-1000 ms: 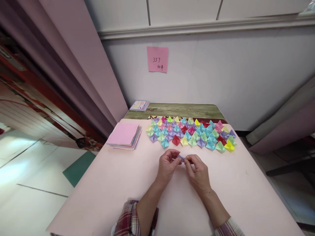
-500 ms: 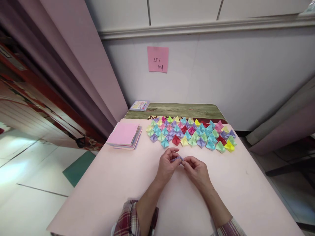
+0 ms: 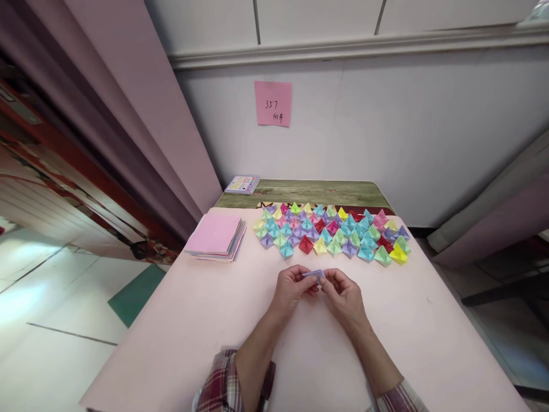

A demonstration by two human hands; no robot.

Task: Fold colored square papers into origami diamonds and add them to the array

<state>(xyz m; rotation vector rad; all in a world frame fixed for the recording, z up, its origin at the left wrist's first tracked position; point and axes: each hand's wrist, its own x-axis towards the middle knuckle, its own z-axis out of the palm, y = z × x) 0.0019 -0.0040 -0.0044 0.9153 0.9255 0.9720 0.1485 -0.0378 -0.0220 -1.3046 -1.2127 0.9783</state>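
A small folded piece of purple paper [image 3: 315, 274] is pinched between my two hands above the table. My left hand [image 3: 294, 288] grips its left side, thumb on the near face and fingers behind. On the other side, my right hand [image 3: 343, 289] has closed thumb and fingers on the right edge. Part of the paper is hidden by my fingers. Beyond my hands stand several folded paper boats [image 3: 333, 246] in rows, in blue, green, purple, yellow, red and pink.
A stack of square coloured paper [image 3: 215, 236], pink on top, lies at the left of the pink-covered table [image 3: 171, 343]. A printed pack [image 3: 242, 184] sits at the far left corner. On the wall hangs a pink note [image 3: 273, 103]; a curtain [image 3: 171, 114] borders the left.
The purple paper has turned so that more of its flat face shows. My left fingers have lowered and curled behind it, while my right hand stays on its edge.
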